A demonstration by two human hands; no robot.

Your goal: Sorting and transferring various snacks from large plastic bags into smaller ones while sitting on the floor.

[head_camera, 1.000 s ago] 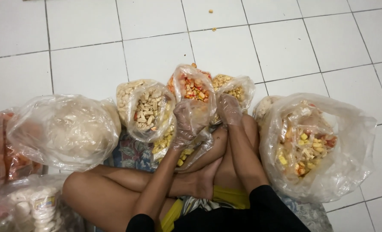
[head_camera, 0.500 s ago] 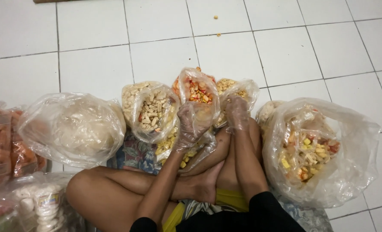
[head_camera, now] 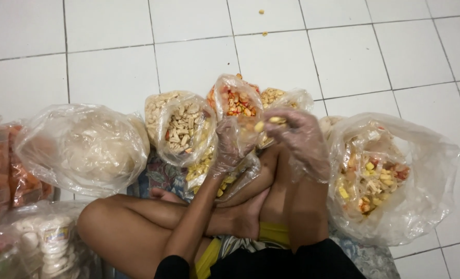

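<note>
Left hand: gloved in thin clear plastic; your grip is clenched on the wall of the small snack bag, holding its mouth up. Same hold as half a second ago.
Right hand: gloved likewise; it has lifted from beside the bag to just over its mouth, fingertips pinched on a few yellow snack pieces.
Change: the pieces now sit at the bag's opening, not down among the big sacks; by my reading you are mid-drop of one more pinch into the mix.
Small snack bag: between your two hands, above your crossed legs, holding red, orange and pale bits.
Left of your grip: open bag of pale stick crackers; further left a large bag of white crackers.
Right of your grip: large clear bag of mixed yellow and red snacks.
Beyond your grip: white tiled floor with stray crumbs.
</note>
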